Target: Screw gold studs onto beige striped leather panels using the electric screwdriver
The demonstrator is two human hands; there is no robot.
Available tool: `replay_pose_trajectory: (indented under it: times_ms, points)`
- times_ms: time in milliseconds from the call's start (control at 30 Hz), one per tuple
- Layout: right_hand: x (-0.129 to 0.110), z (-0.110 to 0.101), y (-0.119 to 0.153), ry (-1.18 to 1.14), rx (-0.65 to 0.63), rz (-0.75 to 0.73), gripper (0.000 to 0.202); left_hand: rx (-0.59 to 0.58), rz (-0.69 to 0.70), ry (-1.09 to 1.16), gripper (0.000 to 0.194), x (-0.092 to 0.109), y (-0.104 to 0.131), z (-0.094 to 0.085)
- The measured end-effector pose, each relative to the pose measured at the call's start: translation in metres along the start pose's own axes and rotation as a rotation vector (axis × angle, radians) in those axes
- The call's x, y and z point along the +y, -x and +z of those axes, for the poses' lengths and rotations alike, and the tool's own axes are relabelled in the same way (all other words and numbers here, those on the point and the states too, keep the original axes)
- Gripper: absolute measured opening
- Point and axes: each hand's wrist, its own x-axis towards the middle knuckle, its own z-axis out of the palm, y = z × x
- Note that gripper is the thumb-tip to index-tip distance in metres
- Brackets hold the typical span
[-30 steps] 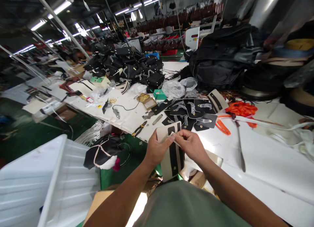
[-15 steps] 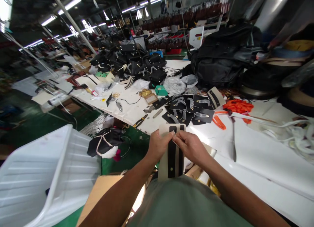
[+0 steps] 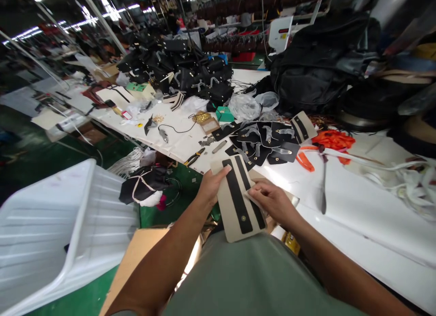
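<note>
A beige panel (image 3: 224,211) with two black stripes and a small brass-coloured stud lies tilted over my lap. My left hand (image 3: 211,185) grips its upper left edge, thumb on top. At the panel's right side, my right hand (image 3: 270,198) is closed in a pinch; something small and pale shows at its fingertips, too small to make out. Beyond the hands, black pieces (image 3: 259,143) with grey strips are piled on the white table (image 3: 180,145). Another beige striped panel (image 3: 303,127) rests at the pile's right end.
Pliers (image 3: 195,157) lie at the table edge, left of a grey tool (image 3: 219,147). Orange strips (image 3: 335,141) and a metal blade (image 3: 323,188) are on the right. A white bin (image 3: 85,225) stands at the left, near a cardboard box (image 3: 136,252).
The panel has turned and tilted, showing more of its face. My right hand has moved from its top, beside my left hand, down to its right side. The view has shifted slightly.
</note>
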Motion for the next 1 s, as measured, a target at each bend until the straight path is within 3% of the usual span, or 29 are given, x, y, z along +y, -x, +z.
replay_pose_trajectory:
  times_ms: [100,200,300,367,433,533,667,733,867,1000]
  points:
    - [0.003,0.007,-0.001,-0.136,-0.107,0.168,0.035,-0.003,0.038,-0.066,0.054,-0.007,0.013,-0.002]
    - [-0.005,0.018,-0.003,-0.178,0.046,0.18,0.036,-0.008,0.121,-0.158,0.05,-0.011,0.03,-0.012]
    - [-0.011,0.026,-0.012,-0.177,0.179,0.123,0.037,-0.1,-0.04,-0.082,0.051,-0.015,0.048,-0.022]
    - [-0.012,0.031,-0.019,-0.177,0.191,0.09,0.037,-0.184,-0.205,-0.01,0.055,-0.019,0.057,-0.026]
    - [-0.011,0.033,-0.025,-0.145,0.187,0.08,0.038,-0.221,-0.283,0.011,0.056,-0.021,0.061,-0.028]
    - [-0.009,0.032,-0.029,-0.032,0.225,0.057,0.041,-0.181,-0.228,-0.023,0.053,-0.019,0.057,-0.03]
    - [-0.013,0.027,-0.024,0.09,0.385,-0.118,0.041,-0.066,-0.036,-0.093,0.05,-0.01,0.046,-0.035]
    - [-0.018,0.031,-0.018,0.104,0.352,-0.079,0.04,-0.039,0.025,-0.088,0.051,-0.008,0.043,-0.037]
    - [-0.026,0.051,-0.013,0.026,0.116,0.068,0.046,-0.039,0.077,-0.092,0.048,-0.008,0.042,-0.035]
    - [-0.028,0.068,-0.02,0.035,0.105,0.088,0.049,-0.017,0.116,-0.178,0.044,-0.009,0.047,-0.031]
